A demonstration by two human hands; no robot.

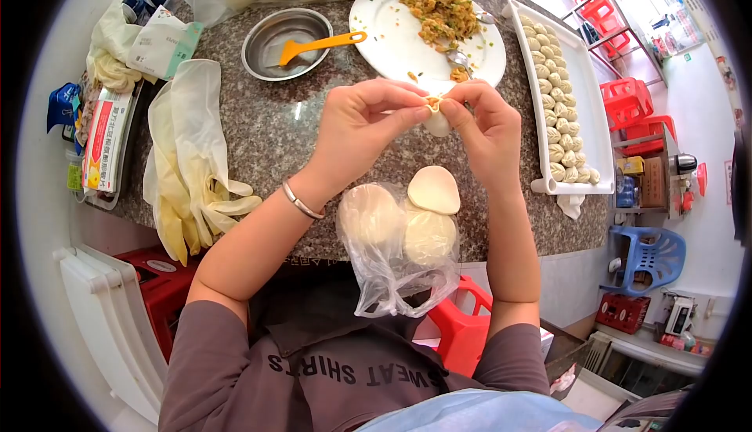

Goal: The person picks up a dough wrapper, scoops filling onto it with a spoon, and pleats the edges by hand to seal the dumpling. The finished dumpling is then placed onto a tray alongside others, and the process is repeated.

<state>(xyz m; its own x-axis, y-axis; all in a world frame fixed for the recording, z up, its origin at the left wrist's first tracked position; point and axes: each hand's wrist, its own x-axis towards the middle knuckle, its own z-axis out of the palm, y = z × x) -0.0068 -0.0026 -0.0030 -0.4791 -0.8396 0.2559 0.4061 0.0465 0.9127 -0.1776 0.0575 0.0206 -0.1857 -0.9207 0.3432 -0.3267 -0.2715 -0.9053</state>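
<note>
Between my two hands, at the near edge of the plate, is a dumpling [438, 124] with some orange filling showing at its top edge. The fingertips of my left hand [368, 122] pinch its left side. On its right side, the thumb and fingers of my right hand [484, 119] are closed on the dough. Beyond them, a white plate [380, 32] bears chopped filling [440, 14] and a spoon [457, 57]. Below my hands lie round dough wrappers [433, 190], some in a clear plastic bag [374, 263].
A white tray [594, 130] of pleated dumplings [557, 103] stands at the right. A metal bowl [265, 31] with an orange scraper [321, 45] sits behind my left hand. Rubber gloves [184, 166] and boxes [107, 142] are at the left; red stools [462, 326] stand below and beyond.
</note>
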